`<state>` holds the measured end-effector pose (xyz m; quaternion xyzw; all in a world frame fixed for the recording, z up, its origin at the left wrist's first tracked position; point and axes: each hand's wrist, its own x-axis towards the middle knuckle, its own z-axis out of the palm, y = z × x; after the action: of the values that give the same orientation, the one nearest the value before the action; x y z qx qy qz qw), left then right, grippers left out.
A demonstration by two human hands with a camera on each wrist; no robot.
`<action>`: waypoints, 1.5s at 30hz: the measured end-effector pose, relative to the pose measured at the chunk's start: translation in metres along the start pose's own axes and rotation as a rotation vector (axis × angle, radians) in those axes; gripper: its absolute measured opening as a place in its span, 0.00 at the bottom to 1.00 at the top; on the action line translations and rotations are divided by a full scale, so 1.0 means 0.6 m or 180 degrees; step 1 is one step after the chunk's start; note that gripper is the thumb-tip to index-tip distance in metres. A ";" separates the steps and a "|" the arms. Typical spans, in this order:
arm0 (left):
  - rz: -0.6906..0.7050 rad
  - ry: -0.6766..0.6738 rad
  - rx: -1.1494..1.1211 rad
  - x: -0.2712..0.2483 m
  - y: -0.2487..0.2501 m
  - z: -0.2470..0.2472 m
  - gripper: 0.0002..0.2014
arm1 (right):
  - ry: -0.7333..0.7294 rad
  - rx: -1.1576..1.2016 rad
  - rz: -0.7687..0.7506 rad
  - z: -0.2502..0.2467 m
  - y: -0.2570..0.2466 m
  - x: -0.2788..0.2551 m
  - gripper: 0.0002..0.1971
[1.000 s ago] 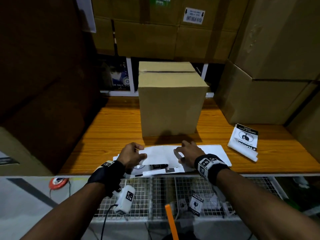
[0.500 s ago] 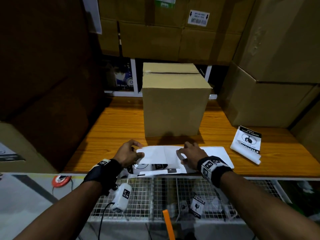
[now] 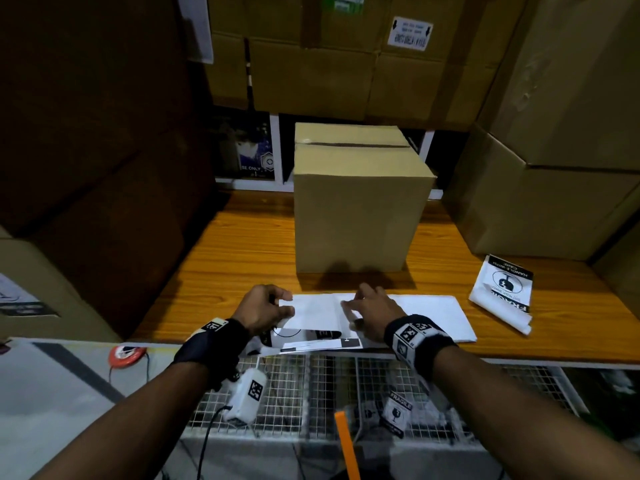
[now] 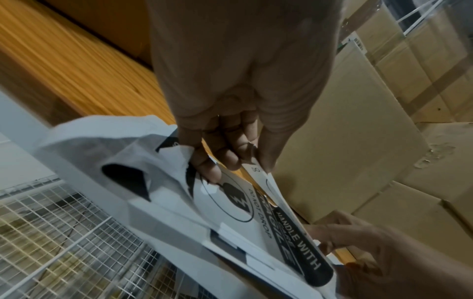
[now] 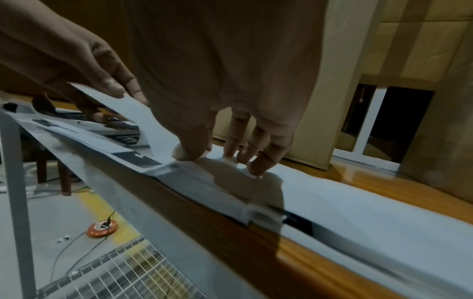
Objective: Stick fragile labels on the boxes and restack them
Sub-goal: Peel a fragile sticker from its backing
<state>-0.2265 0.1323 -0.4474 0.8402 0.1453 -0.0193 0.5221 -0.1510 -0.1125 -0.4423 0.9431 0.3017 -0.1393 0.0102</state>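
A plain cardboard box (image 3: 356, 209) stands taped shut on the wooden table (image 3: 242, 244). In front of it, at the table's near edge, lies a stack of white label sheets (image 3: 429, 313). My left hand (image 3: 285, 303) pinches the left edge of the top sheet between thumb and fingers (image 4: 225, 157) and holds it raised. Its underside shows a black fragile label (image 4: 294, 232) reading "HANDLE WITH". My right hand (image 3: 353, 306) presses thumb and fingertips (image 5: 243, 157) down on the stack beside the fold of the raised sheet (image 5: 135, 113).
A crumpled fragile sheet (image 3: 502, 292) lies on the table at the right. Large cartons (image 3: 536, 202) wall the right side, more cartons (image 3: 329, 64) stand behind, and a dark carton (image 3: 86, 168) is at the left. A wire mesh shelf (image 3: 311, 386) below holds loose fragile labels (image 3: 398, 410).
My left hand has lifted the sheet's left edge higher off the stack. My right hand stays pressed on the stack in nearly the same place.
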 end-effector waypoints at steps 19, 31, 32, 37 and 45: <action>-0.0140 0.0083 -0.0697 -0.025 -0.004 -0.038 0.10 | -0.0074 -0.0122 0.0045 -0.001 0.001 0.009 0.25; -0.0212 0.0024 -0.0911 -0.022 -0.023 -0.049 0.10 | -0.0032 -0.0124 0.0057 0.004 0.002 0.011 0.26; -0.0218 0.0017 -0.0909 -0.022 -0.024 -0.049 0.10 | -0.0025 -0.0116 0.0059 0.004 0.002 0.011 0.26; -0.0256 0.0020 -0.0988 -0.022 -0.023 -0.054 0.11 | -0.0004 -0.0107 0.0061 0.008 0.004 0.014 0.26; -0.0225 0.0004 -0.0981 -0.031 -0.012 -0.061 0.11 | 0.0015 -0.0103 0.0075 0.008 0.002 0.013 0.26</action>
<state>-0.2508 0.1633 -0.4339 0.7445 0.1763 -0.0147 0.6438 -0.1457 -0.1095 -0.4491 0.9466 0.2928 -0.1321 0.0264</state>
